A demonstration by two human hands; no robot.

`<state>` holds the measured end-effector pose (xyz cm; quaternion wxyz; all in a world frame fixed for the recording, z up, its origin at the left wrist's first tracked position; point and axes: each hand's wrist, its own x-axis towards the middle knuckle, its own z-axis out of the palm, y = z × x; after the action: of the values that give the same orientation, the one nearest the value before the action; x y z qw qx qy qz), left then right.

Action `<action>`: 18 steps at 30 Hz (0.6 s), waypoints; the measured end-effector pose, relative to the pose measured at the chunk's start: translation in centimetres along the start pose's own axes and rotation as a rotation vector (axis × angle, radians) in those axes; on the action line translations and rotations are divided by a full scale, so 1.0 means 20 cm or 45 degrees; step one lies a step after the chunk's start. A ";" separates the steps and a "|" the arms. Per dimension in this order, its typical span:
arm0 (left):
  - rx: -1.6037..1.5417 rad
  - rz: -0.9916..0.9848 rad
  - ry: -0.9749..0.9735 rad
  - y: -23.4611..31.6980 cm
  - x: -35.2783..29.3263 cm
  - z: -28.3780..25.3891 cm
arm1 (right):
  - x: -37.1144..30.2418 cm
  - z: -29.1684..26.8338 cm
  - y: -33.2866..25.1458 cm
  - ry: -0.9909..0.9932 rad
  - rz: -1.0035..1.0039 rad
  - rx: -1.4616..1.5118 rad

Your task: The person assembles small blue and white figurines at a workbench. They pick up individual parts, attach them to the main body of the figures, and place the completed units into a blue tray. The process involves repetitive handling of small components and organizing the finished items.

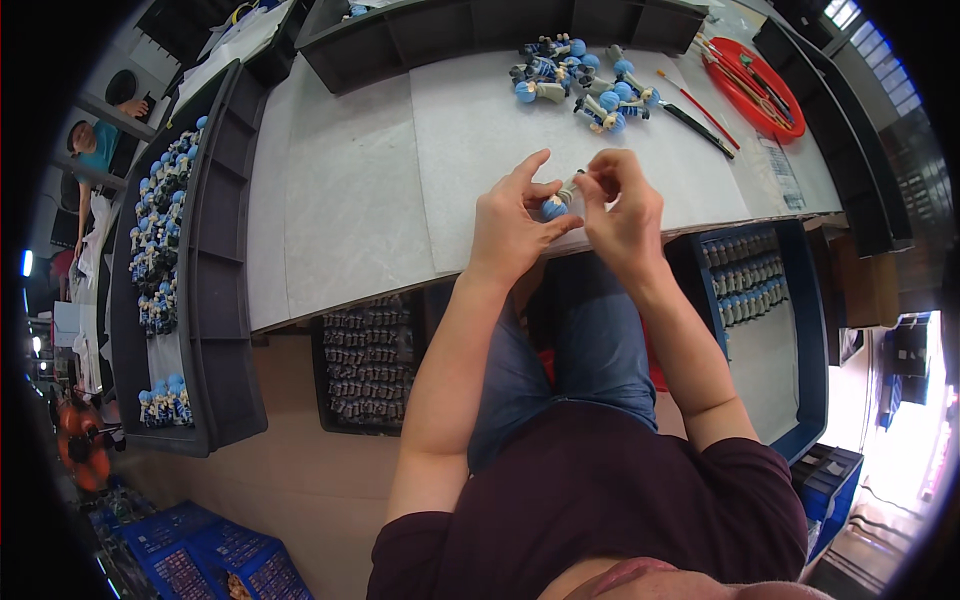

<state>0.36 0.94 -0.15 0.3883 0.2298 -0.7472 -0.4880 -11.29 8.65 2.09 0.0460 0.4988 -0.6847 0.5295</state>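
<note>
1. Both my hands meet over the front part of the table [350,190], around one small toy figure [555,207] with a blue head.
2. My left hand [512,222] grasps the toy figure near its blue head, which sits between thumb and curled fingers.
3. My right hand [620,205] pinches at the toy figure's other end with its fingertips; fine detail there is too small to tell.
4. Beyond my hands, on a white sheet [465,140], lies a loose pile of figures [610,101] with blue heads, some tipped on their sides.
5. Right of that pile, a red brush [705,115] and a black tool [698,130] lie slantwise, near a round red tray [795,118] that holds several thin sticks [750,80].
6. Along the left side stands a long dark grey crate [220,230]. Blue-headed figures crowd its far part, and a smaller cluster stands at its near end.
7. Across the far edge is another dark container [430,45]; most of its inside is out of sight.
8. Below table level, to my right, a blue crate [815,370] holds neat rows of figures at its far end, over a pale lining.
9. Below on my left, a black tray [322,385] is packed with rows of small pieces [368,365].
</note>
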 end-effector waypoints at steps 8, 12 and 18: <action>0.074 0.000 -0.034 0.01 -0.01 0.00 | 0.02 -0.02 0.04 0.050 0.059 0.050; 0.015 0.003 -0.020 -0.01 0.00 0.00 | 0.03 0.01 0.05 -0.053 -0.035 -0.055; 0.023 0.009 -0.043 0.00 0.00 0.00 | 0.04 -0.03 -0.02 -0.123 0.009 0.104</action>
<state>0.34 1.09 -0.11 0.3753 0.2225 -0.7587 -0.4838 -11.74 8.58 3.05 -0.0096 0.5228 -0.6657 0.5324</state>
